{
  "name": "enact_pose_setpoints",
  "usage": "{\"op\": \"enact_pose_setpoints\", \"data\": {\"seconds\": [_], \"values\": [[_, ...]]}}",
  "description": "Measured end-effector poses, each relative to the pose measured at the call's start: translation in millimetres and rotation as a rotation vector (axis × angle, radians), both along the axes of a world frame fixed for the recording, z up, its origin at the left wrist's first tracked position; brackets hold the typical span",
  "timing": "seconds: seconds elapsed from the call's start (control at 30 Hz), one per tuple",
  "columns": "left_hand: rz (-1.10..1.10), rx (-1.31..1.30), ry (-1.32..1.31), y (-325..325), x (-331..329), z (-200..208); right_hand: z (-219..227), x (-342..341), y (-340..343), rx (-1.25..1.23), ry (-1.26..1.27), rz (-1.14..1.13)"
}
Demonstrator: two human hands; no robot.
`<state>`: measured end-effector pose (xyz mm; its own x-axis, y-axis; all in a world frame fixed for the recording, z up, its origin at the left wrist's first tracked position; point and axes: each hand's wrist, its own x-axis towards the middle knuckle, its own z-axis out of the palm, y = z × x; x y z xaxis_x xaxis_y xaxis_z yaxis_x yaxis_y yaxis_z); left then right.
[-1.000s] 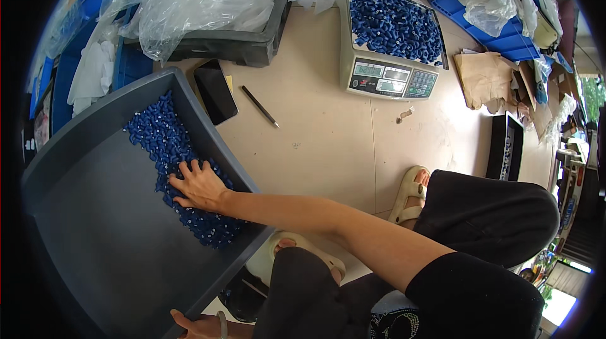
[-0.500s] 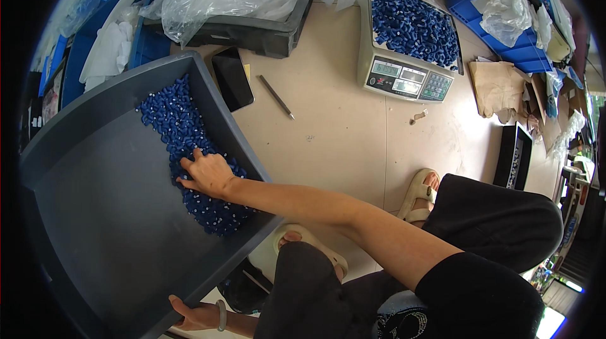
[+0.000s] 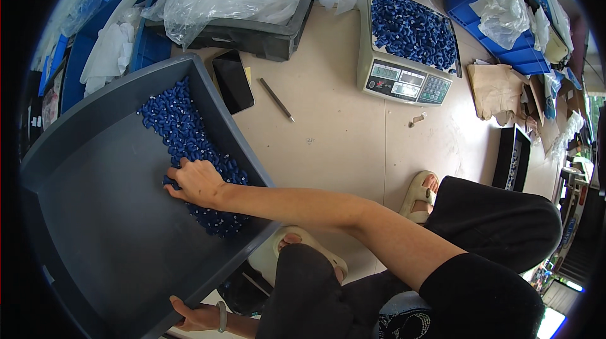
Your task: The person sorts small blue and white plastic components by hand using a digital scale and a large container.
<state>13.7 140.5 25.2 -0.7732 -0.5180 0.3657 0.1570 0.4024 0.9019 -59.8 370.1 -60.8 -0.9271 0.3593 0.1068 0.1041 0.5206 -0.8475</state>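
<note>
A big grey plastic tray (image 3: 95,206) lies tilted at my left, and small blue parts (image 3: 173,115) are heaped along its right-hand side. My right hand (image 3: 197,183) reaches into this heap, its fingers curled down around several of the parts. A few blue pieces show between thumb and fingers; the palm side is hidden. At the tray's near edge, my left hand (image 3: 192,315) grips the rim, thumb on top and the other fingers hidden beneath. A bracelet circles the left wrist.
A counting scale (image 3: 404,80) heaped with similar blue parts stands at the far right. Near the tray lie a phone (image 3: 233,81) and a pen (image 3: 276,100). Behind are a black crate (image 3: 252,39) with clear plastic bags and blue bins (image 3: 527,52). My sandalled feet are below.
My right hand has shifted slightly left and nearer to me through the heap, its fingers now at the heap's left edge. The left hand stays on the rim.
</note>
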Motion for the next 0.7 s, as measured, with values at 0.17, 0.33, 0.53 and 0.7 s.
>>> {"op": "enact_pose_setpoints", "data": {"seconds": [0.17, 0.33, 0.53, 0.7], "values": [[0.025, -0.019, -0.038, 3, 2, 1, 30, 15, 31, -0.061, 0.044, -0.022], [-0.019, -0.021, -0.026, -23, -7, -21, 66, 64, 127, -0.098, 0.197, -0.115], [0.023, -0.042, -0.045, -38, -9, -6, 73, 149, 301, 0.177, 0.010, -0.564], [-0.046, -0.016, 0.018, -21, -8, -18, 44, 229, 428, 1.061, -0.209, -0.731]]}}
